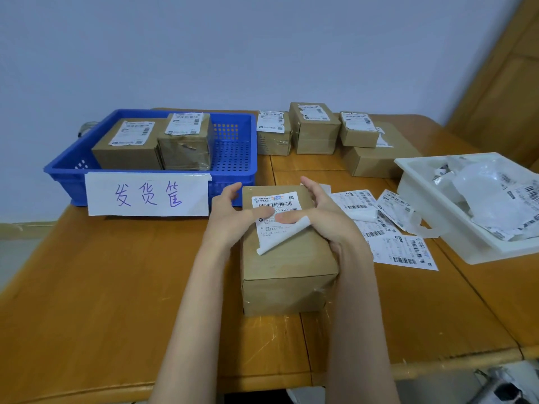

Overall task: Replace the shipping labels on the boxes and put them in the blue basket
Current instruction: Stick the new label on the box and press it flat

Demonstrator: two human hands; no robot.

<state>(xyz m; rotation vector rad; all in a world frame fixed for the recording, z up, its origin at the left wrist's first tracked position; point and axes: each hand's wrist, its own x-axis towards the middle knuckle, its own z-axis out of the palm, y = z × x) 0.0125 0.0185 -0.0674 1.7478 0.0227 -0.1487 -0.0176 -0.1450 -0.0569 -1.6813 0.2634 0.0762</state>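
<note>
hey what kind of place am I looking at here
Probably a small parcel packing or dispatch station, set up on a wooden table indoors. Labelled cardboard boxes wait in a row, loose shipping labels lie ready, and a blue basket holds finished parcels.

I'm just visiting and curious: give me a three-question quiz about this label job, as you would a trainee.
1. How many boxes sit in the blue basket?
2. True or false: the label on the near box lies fully flat.
3. The white tray holds: A) boxes, B) peeled paper scraps, C) nothing.

Key:
1. Two.
2. False: its lower end curls up, with the left hand and right hand thumbs on it.
3. B.
</note>
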